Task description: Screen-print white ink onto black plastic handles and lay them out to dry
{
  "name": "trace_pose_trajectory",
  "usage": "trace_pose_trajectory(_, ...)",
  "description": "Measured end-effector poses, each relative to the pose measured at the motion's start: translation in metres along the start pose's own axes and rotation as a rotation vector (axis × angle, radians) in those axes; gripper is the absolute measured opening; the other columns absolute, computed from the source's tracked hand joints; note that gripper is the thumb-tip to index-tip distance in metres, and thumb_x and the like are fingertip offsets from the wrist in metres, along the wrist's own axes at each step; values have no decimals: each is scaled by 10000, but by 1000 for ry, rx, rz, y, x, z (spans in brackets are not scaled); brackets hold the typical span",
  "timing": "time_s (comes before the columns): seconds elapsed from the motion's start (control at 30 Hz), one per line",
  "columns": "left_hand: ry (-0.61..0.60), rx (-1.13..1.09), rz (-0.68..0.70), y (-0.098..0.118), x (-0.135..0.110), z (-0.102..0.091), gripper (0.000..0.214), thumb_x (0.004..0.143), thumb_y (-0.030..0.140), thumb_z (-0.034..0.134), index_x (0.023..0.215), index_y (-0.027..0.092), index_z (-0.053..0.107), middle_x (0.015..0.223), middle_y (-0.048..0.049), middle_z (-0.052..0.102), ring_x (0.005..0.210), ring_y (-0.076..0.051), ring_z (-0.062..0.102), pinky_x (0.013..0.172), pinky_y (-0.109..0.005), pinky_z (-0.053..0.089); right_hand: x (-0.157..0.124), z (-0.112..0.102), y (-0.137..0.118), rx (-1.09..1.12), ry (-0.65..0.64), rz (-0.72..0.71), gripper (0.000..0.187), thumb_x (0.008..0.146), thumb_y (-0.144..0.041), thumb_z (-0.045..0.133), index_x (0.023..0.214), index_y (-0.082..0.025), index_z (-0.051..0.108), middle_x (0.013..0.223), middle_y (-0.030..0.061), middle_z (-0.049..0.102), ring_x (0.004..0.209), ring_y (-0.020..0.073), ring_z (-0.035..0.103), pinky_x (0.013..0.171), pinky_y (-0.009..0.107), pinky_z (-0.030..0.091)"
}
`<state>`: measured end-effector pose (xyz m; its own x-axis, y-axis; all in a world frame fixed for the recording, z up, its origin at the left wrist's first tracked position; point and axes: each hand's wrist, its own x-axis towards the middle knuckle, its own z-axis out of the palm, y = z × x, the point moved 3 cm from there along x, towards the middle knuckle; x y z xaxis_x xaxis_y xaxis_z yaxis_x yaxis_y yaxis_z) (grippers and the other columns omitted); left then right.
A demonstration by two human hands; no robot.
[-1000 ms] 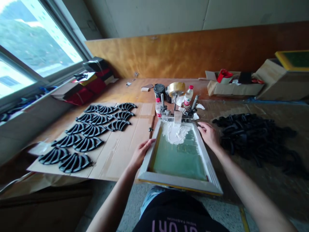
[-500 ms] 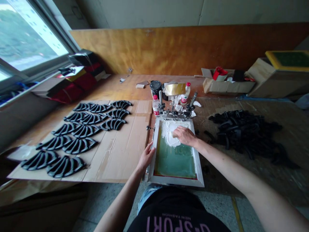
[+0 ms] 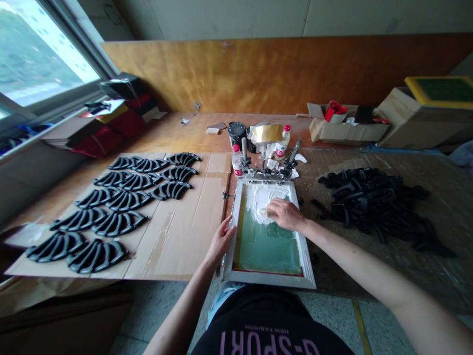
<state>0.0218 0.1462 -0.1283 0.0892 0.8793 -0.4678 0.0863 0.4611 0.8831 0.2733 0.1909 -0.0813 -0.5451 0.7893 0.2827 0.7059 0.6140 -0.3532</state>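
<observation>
A silk-screen frame [image 3: 231, 249] with pale metal sides and a green mesh [image 3: 268, 251] lies flat before me, its far end at a metal hinge clamp [image 3: 264, 173]. White paste [image 3: 254, 197] is smeared over the far half of the mesh. My right hand [image 3: 284, 214] is closed round a small pale squeegee [image 3: 263, 212], whose edge is on the mesh at the near border of the paste; the fingers hide most of it. At the frame's left side my left hand [image 3: 222, 238] grips the edge, thumb toward the top. What lies under the screen is hidden.
Black ribbed fan-shaped pieces [image 3: 120, 224] lie in rows on cardboard [image 3: 173, 241] at left. A heap of black parts [image 3: 369, 197] is at right. Behind the clamp stand bottles [image 3: 282, 143], a black tub [image 3: 236, 133] and crumpled tissue. Boxes [image 3: 349, 130] sit at back right.
My right hand and the squeegee have come slightly toward me over the mesh, and the paste's near edge is shaped differently. My left hand stays at the frame's edge. The view has shifted slightly.
</observation>
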Motion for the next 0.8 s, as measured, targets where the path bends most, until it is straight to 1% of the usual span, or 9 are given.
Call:
trace_pose_trajectory(0.1,-16,-9,24,22,-11,-3,769,777,531,648,1437,209,422,896,-43,707,736,-173,648,631,-253,498,34,-20,26,-17,86,196,361,837,-274,672,1192,-247,612,1025,62,695,927,232,620,816,336,481)
trace_pose_trajectory(0.2,9,-8,74,56,-23,-8,593,815,601,570,1265,216,602,893,-26,698,686,-138,618,584,-219,463,49,-43,66,-79,155,405,562,821,-296,687,1354,-282,511,986,58,724,856,245,651,776,347,494)
trace_pose_trajectory(0.33,4,-155,174,106,-19,-1,564,820,680,490,1063,203,667,764,-4,666,567,-113,567,502,-211,432,4,-62,113,-82,338,707,313,877,-265,571,1174,-189,634,787,37,716,708,206,659,668,305,520)
trace_pose_trajectory(0.43,24,-327,394,143,-5,8,511,802,646,549,992,184,658,882,-30,685,745,-145,639,628,-229,507,-38,-44,113,-3,330,709,221,878,-218,528,1000,-101,671,752,20,694,676,158,644,590,255,534)
trace_pose_trajectory(0.47,27,-360,427,153,0,12,495,800,625,566,990,176,653,895,-40,687,784,-158,649,653,-242,520,-46,-33,106,21,295,670,182,861,-223,564,966,-118,670,773,17,695,691,151,643,599,254,540)
trace_pose_trajectory(0.53,33,-407,419,163,8,18,483,804,590,578,1022,163,639,875,-51,688,782,-167,659,650,-262,534,-51,-7,86,47,197,549,292,787,-236,691,1059,-133,665,874,30,706,786,166,649,705,288,550)
trace_pose_trajectory(0.63,114,-492,347,147,8,28,504,824,598,546,1080,168,603,832,-39,683,700,-138,649,609,-249,532,-44,23,48,18,66,391,346,742,-224,761,1075,-217,668,993,62,676,957,222,608,876,385,489)
trace_pose_trajectory(0.73,4,-421,36,91,-5,55,547,807,619,570,1125,174,571,873,-63,698,692,-154,661,560,-259,532,-38,31,6,-15,112,402,137,834,-239,675,967,-211,685,935,78,633,964,235,560,886,395,458)
trace_pose_trajectory(0.8,-127,-360,-197,46,-17,73,568,790,639,580,1111,170,567,915,-88,702,750,-193,683,565,-293,547,-38,33,-27,17,144,340,131,867,-253,635,980,-207,682,908,79,623,947,233,550,868,379,460)
